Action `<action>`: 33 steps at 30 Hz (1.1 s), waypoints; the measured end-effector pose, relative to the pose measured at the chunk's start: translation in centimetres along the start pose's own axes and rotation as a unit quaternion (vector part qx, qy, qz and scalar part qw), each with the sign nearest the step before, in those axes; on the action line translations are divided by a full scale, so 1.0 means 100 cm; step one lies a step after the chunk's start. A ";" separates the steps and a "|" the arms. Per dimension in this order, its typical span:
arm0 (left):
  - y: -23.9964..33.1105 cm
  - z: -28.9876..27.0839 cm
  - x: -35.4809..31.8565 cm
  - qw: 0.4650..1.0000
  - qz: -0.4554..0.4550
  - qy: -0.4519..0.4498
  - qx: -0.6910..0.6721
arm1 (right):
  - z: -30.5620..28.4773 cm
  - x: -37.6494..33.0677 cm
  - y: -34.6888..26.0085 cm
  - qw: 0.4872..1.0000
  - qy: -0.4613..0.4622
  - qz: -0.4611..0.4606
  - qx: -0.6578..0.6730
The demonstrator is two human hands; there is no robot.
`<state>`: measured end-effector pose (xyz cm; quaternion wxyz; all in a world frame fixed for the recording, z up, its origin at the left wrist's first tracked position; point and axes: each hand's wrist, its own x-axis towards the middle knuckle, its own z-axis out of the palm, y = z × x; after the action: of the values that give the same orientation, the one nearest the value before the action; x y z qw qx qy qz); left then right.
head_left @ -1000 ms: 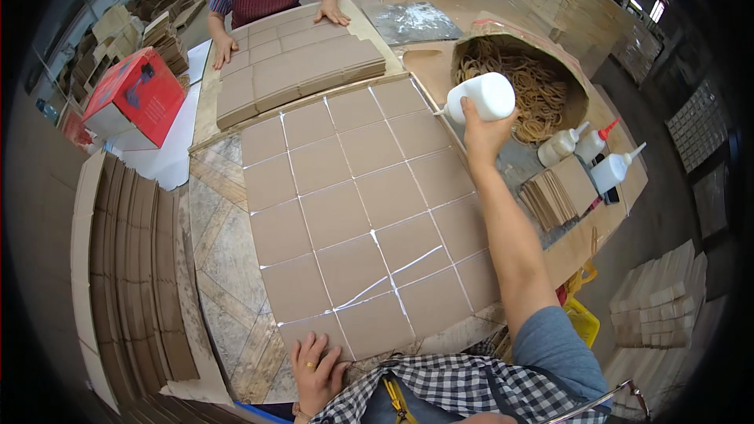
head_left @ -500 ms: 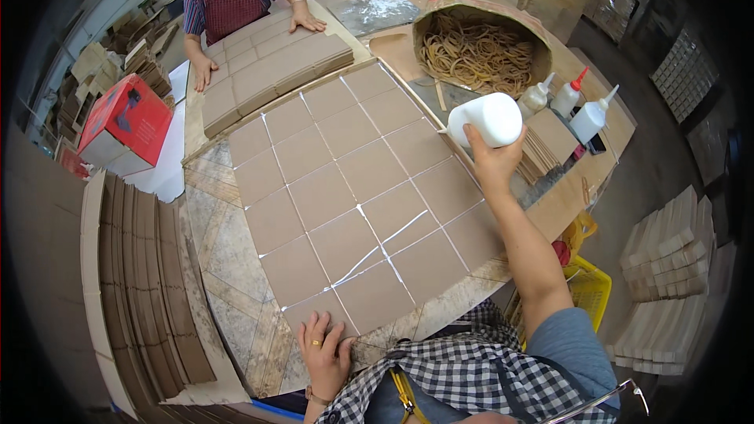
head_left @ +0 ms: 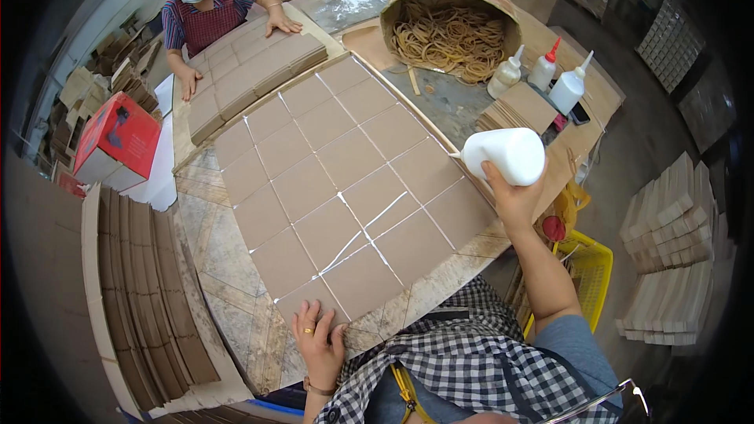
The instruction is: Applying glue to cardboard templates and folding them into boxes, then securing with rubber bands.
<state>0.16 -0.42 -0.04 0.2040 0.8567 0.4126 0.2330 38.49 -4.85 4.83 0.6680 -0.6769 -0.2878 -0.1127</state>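
Observation:
In my right hand [head_left: 514,196] is a white squeeze bottle [head_left: 506,155], tilted on its side. Its narrow nozzle points left, at the right edge of a brown cardboard sheet [head_left: 302,149] divided into squares. White glue lines [head_left: 365,229] run along many of the seams, and a slanted white streak crosses the near part. My left hand [head_left: 320,341] lies on the sheet's near edge, fingers spread, holding nothing; one finger wears a ring. Whether the nozzle touches the sheet, I cannot tell.
Across the table a masked co-worker [head_left: 208,20] rests both hands on stacked cardboard [head_left: 263,67]. A sack of rubber bands [head_left: 448,35], several nozzle bottles [head_left: 567,90] and small cardboard pieces [head_left: 514,108] stand right. Folded cardboard [head_left: 149,290] is left; a yellow basket [head_left: 589,283] is right.
My right hand has brought the bottle toward me along the sheet's right edge. The whole view has shifted a little; my left hand stays at the near edge.

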 end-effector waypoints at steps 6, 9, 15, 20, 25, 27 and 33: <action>0.001 0.002 -0.002 1.000 0.000 0.003 -0.002 | -0.038 -0.016 -0.013 0.999 -0.003 0.024 0.024; 0.001 0.002 -0.001 1.000 -0.001 0.002 -0.003 | -0.053 -0.024 -0.012 0.999 -0.002 0.025 0.027; 0.005 0.001 -0.001 1.000 0.000 0.007 0.004 | -0.075 -0.033 -0.017 1.000 -0.013 0.009 0.006; 0.004 0.003 -0.002 1.000 0.002 0.011 0.006 | -0.098 -0.043 -0.020 1.000 -0.014 0.017 0.000; 0.003 0.005 -0.002 1.000 0.006 0.010 0.008 | -0.119 -0.052 -0.020 0.999 -0.011 0.047 0.006; 0.004 0.005 -0.001 1.000 0.007 0.010 0.011 | -0.126 -0.056 -0.020 0.999 -0.007 0.052 0.008; 0.006 0.004 -0.001 1.000 0.008 0.012 0.014 | -0.154 -0.056 -0.023 0.997 0.007 0.078 0.013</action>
<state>0.67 -0.89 -0.06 0.1855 0.8598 0.4113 0.2391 36.27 -21.24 4.97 0.6853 -0.6880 -0.2307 -0.0615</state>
